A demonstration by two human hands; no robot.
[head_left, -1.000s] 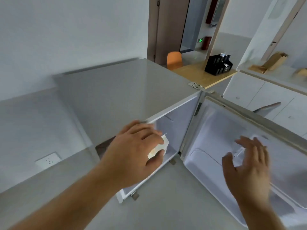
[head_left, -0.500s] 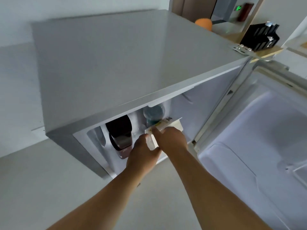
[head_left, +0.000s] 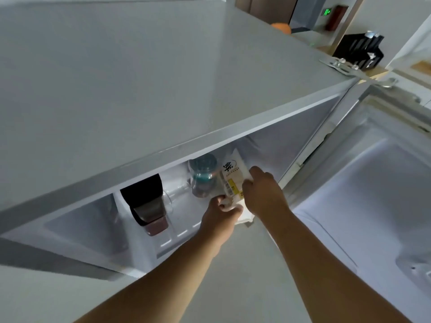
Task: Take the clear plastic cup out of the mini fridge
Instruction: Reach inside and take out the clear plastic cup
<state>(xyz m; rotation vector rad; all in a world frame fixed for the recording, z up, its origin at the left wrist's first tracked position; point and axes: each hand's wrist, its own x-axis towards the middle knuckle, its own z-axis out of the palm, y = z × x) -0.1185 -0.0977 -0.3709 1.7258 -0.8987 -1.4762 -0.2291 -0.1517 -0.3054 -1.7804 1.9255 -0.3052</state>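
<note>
This looks like an office pantry or break room. A grey mini fridge (head_left: 163,78) stands open on a pale floor, behind it a wooden counter (head_left: 422,66) with a black organizer (head_left: 359,50), white cabinets, and a green exit sign (head_left: 327,12) by a doorway.

Fridge door (head_left: 373,183) cut off right

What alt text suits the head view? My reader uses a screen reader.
Both hands, left hand and right hand, hold a white packet inside the open mini fridge, beside a clear plastic cup and a dark container.
</note>
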